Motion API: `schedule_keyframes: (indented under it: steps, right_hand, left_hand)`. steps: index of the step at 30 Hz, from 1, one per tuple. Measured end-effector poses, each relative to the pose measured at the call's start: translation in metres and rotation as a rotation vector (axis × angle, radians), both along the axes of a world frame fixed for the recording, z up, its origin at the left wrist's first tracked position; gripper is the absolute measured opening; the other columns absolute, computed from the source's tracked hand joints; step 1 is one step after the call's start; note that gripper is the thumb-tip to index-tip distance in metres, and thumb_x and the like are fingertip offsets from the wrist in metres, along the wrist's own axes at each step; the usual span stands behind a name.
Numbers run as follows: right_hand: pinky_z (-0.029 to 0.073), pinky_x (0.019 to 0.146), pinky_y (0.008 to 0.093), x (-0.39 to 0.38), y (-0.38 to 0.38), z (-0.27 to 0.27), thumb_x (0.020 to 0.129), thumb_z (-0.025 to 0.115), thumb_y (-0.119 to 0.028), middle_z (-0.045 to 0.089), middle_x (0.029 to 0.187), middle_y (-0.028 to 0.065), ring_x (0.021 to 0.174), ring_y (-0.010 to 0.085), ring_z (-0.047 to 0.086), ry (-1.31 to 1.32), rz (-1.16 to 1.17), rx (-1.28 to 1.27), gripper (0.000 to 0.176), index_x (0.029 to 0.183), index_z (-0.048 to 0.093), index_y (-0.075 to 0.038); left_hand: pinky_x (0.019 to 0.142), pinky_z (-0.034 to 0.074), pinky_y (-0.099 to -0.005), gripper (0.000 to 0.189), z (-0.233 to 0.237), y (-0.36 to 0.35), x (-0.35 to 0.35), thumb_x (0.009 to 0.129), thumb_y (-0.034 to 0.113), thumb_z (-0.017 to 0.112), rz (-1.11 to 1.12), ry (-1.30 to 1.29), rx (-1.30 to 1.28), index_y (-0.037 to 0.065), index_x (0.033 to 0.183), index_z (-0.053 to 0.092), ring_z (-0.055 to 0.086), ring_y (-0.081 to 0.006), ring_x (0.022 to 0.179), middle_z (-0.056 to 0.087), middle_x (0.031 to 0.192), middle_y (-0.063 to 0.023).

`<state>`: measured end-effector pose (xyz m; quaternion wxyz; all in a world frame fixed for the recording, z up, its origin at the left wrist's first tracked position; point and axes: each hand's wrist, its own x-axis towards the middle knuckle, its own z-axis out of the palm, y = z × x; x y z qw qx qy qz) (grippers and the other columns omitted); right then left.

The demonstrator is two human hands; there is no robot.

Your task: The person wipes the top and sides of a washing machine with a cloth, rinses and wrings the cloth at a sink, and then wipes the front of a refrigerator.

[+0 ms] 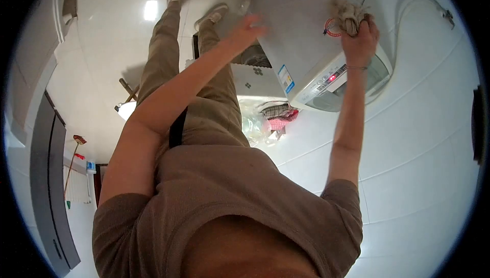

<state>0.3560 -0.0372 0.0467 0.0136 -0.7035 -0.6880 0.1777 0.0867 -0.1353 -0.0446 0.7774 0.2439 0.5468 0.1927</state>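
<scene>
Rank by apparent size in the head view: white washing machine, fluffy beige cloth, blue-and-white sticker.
1. White washing machine
2. Fluffy beige cloth, partly hidden in the right hand
3. Blue-and-white sticker

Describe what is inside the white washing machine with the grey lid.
Its inside cannot be seen: the grey lid covers it. Outside, the right hand presses a beige fluffy cloth on the white washing machine; the left hand touches it.

washing machine [301, 43] standing ahead and right of the legs [168, 53]; right hand [360, 41] pressing a rag [347, 15] on its top, behind the control panel [332, 79]; left hand [247, 29] hanging at its left edge; bundle of cloths [278, 115] lying below the machine, beside the legs; broom [74, 158] leaning far left.
</scene>
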Motion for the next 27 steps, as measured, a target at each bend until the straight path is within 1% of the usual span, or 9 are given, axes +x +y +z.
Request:
schedule_keyframes:
  steps: [2, 3, 8, 15, 18, 20, 22, 23, 27]
  right_hand:
    - [0.041, 0.085, 0.0423, 0.002, 0.011, 0.006, 0.062, 0.069, -0.020, 0.053, 0.112, 0.0122, 0.108, 0.0353, 0.046, -0.576, 0.492, 0.147, 0.036, 0.093, 0.062, -0.003]
    - [0.037, 0.089, 0.0424, 0.006, 0.003, 0.000, 0.068, 0.063, -0.019, 0.050, 0.115, 0.0104, 0.114, 0.0317, 0.040, -0.711, 0.529, -0.043, 0.030, 0.094, 0.062, -0.003]
    - [0.034, 0.091, 0.0414, -0.048, -0.078, -0.027, 0.073, 0.058, -0.020, 0.049, 0.116, 0.0087, 0.109, 0.0273, 0.042, -0.752, 0.534, -0.797, 0.033, 0.103, 0.061, -0.007]
    - [0.027, 0.096, 0.0441, -0.034, -0.257, -0.127, 0.076, 0.056, -0.018, 0.054, 0.111, 0.0111, 0.109, 0.0254, 0.046, -0.453, 0.736, -0.904, 0.038, 0.112, 0.055, -0.006]
    - [0.031, 0.093, 0.0443, -0.054, -0.193, -0.132, 0.077, 0.055, -0.016, 0.058, 0.105, 0.0112, 0.104, 0.0250, 0.051, -0.634, 0.692, -1.011, 0.035, 0.111, 0.056, -0.006]
    - [0.034, 0.090, 0.0444, -0.028, -0.162, -0.165, 0.080, 0.052, -0.016, 0.060, 0.099, 0.0104, 0.099, 0.0240, 0.054, -0.623, 0.572, -0.631, 0.030, 0.109, 0.057, -0.007]
    - [0.031, 0.094, 0.0432, -0.035, -0.080, -0.164, 0.086, 0.046, -0.025, 0.054, 0.115, 0.0098, 0.108, 0.0245, 0.050, -0.777, 0.623, -0.741, 0.035, 0.115, 0.055, -0.009]
    - [0.031, 0.093, 0.0429, -0.023, -0.056, -0.182, 0.086, 0.046, -0.025, 0.053, 0.117, 0.0094, 0.109, 0.0240, 0.049, -0.800, 0.588, -0.647, 0.034, 0.115, 0.055, -0.009]
    - [0.032, 0.093, 0.0412, 0.008, 0.014, -0.247, 0.087, 0.044, -0.022, 0.051, 0.119, 0.0084, 0.110, 0.0248, 0.046, -0.867, 0.534, -0.459, 0.031, 0.113, 0.056, -0.010]
  left_hand:
    - [0.089, 0.038, -0.0309, 0.043, -0.026, -0.008, -0.030, 0.084, 0.027, 0.054, -0.123, 0.015, -0.019, 0.005, 0.121, 0.047, 0.049, -0.0180, 0.103, 0.054, 0.111, -0.0109]
    - [0.088, 0.039, -0.0305, 0.041, -0.046, -0.021, -0.041, 0.084, 0.027, 0.055, -0.145, 0.073, -0.022, 0.004, 0.118, 0.050, 0.051, -0.0172, 0.102, 0.056, 0.108, -0.0099]
    - [0.073, 0.043, -0.0280, 0.030, -0.047, -0.029, -0.121, 0.080, 0.021, 0.055, 0.168, 0.219, -0.276, 0.002, 0.104, 0.056, 0.055, -0.0144, 0.081, 0.058, 0.090, -0.0044]
    - [0.068, 0.042, -0.0223, 0.025, -0.045, -0.033, -0.176, 0.084, 0.022, 0.051, 0.301, 0.276, -0.251, 0.001, 0.097, 0.056, 0.052, -0.0114, 0.078, 0.056, 0.085, -0.0034]
    - [0.066, 0.041, -0.0212, 0.024, -0.054, -0.035, -0.175, 0.086, 0.022, 0.049, 0.361, 0.251, -0.259, -0.001, 0.092, 0.057, 0.051, -0.0111, 0.077, 0.055, 0.083, -0.0036]
    - [0.066, 0.042, -0.0215, 0.025, -0.072, -0.048, -0.177, 0.086, 0.022, 0.050, 0.369, 0.229, -0.273, -0.001, 0.094, 0.057, 0.052, -0.0113, 0.077, 0.056, 0.084, -0.0039]
    - [0.067, 0.043, -0.0219, 0.024, -0.104, -0.062, -0.182, 0.084, 0.021, 0.050, -0.100, 0.227, -0.128, 0.002, 0.099, 0.057, 0.054, -0.0111, 0.076, 0.058, 0.083, -0.0028]
    - [0.068, 0.043, -0.0235, 0.027, -0.099, -0.068, -0.166, 0.085, 0.022, 0.049, 0.094, 0.266, -0.237, 0.002, 0.102, 0.056, 0.055, -0.0123, 0.079, 0.059, 0.087, -0.0046]
    - [0.070, 0.043, -0.0262, 0.029, -0.102, -0.080, -0.153, 0.085, 0.022, 0.048, 0.031, 0.264, -0.283, 0.002, 0.104, 0.054, 0.055, -0.0136, 0.081, 0.060, 0.091, -0.0059]
